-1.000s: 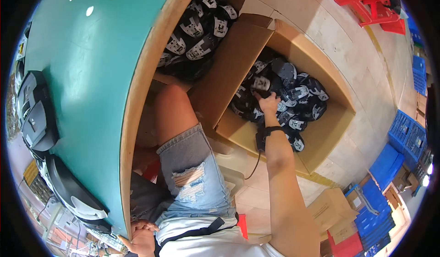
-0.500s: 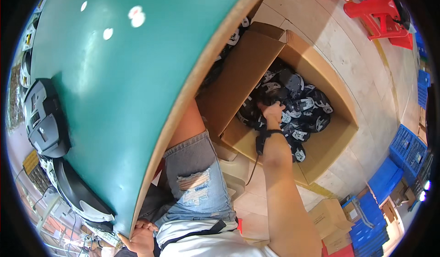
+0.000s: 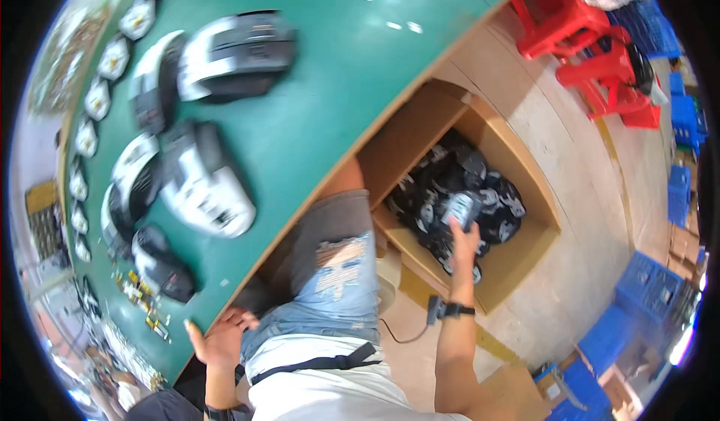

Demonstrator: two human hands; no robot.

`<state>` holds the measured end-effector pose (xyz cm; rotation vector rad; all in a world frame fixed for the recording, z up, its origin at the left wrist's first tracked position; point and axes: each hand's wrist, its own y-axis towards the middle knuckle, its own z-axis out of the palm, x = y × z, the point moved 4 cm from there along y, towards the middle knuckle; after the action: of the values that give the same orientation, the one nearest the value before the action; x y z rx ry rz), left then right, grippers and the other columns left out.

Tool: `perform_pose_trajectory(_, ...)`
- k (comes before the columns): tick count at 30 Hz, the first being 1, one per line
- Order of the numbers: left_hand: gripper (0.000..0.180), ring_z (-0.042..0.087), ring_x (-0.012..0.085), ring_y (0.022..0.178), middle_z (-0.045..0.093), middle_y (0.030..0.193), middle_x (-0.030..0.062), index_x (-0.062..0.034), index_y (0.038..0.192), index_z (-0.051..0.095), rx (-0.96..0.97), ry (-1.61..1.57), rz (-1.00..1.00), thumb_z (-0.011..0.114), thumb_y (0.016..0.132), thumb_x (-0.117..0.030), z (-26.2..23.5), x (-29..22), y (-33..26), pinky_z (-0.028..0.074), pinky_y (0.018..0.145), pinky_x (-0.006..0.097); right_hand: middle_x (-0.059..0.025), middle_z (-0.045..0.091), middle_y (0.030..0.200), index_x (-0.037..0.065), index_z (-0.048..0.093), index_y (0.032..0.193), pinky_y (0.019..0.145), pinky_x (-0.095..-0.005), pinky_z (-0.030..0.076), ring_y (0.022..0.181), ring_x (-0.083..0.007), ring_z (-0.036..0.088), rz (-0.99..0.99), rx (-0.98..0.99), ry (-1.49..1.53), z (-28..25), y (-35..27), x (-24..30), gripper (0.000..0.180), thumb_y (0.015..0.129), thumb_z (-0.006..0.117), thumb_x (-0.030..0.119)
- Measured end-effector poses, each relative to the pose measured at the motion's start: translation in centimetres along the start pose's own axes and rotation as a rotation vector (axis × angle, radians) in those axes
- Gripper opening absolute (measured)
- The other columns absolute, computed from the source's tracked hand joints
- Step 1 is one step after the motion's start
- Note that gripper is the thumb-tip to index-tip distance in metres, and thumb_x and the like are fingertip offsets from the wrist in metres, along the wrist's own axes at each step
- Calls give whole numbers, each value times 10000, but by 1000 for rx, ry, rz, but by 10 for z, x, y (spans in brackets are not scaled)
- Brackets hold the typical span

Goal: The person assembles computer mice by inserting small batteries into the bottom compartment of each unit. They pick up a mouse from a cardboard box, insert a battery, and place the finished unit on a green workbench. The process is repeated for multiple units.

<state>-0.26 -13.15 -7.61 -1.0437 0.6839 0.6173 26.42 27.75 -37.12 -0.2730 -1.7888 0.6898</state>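
My right hand (image 3: 466, 247) is over the open cardboard box (image 3: 517, 271) on the floor, closed around one end of a black-and-grey plastic housing (image 3: 460, 209). Beneath it lies a heap of similar black housings with pale plates (image 3: 495, 196), filling the box's bottom. At the edge of the green table (image 3: 300, 154), my left hand (image 3: 222, 337) has its palm up and fingers spread, holding nothing. Several rounded black-and-white housings (image 3: 208, 181) rest on the tabletop, somewhat blurred.
A row of pale-topped parts (image 3: 97, 98) lines the table's far left edge. Small yellow-and-black pieces (image 3: 142, 301) lie near its lower left corner. Red stools (image 3: 559, 19) stand beyond the box, and blue crates (image 3: 649, 290) are at the right. A cable (image 3: 401, 340) hangs below my right wrist.
My right hand has come up from the heap with a housing in its grip. The view has shifted, showing more of the tabletop. My left hand has turned palm up, off the table edge.
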Motion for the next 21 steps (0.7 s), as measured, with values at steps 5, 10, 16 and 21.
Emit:
perform_pose_trajectory(5,890,627,386,996,667,1098,210,-9,1150,632,189,54,-40,219,933,-767,-11,10,0,481,845,496,-94,580,1199,-34,477,1319,929,-336,480,1058,-179,582,-380,67,275,-9,-88,111,777,748,871,316)
perform_pose_trajectory(10,908,636,299,1012,665,1112,209,13,1252,572,421,90,-117,199,944,-755,-6,5,6,471,890,400,-166,523,1331,-20,462,1356,1000,-393,467,1195,-263,554,-921,471,102,100,-217,285,1003,610,929,459)
perform_pose_trajectory(16,444,586,196,1110,609,1225,132,5,1341,507,704,345,-116,451,1061,-335,-28,6,-16,439,996,343,-205,457,1421,59,556,1165,1020,-477,453,1237,-417,527,-1621,630,-600,264,-340,387,774,519,924,272)
perform_pose_trajectory(21,416,574,207,1141,594,1250,147,16,1373,481,735,117,-64,475,1052,-248,-55,8,-31,435,1000,350,-203,320,1518,33,529,1285,1091,-500,384,1352,-453,382,-1755,778,-1039,322,-350,375,801,615,891,279)
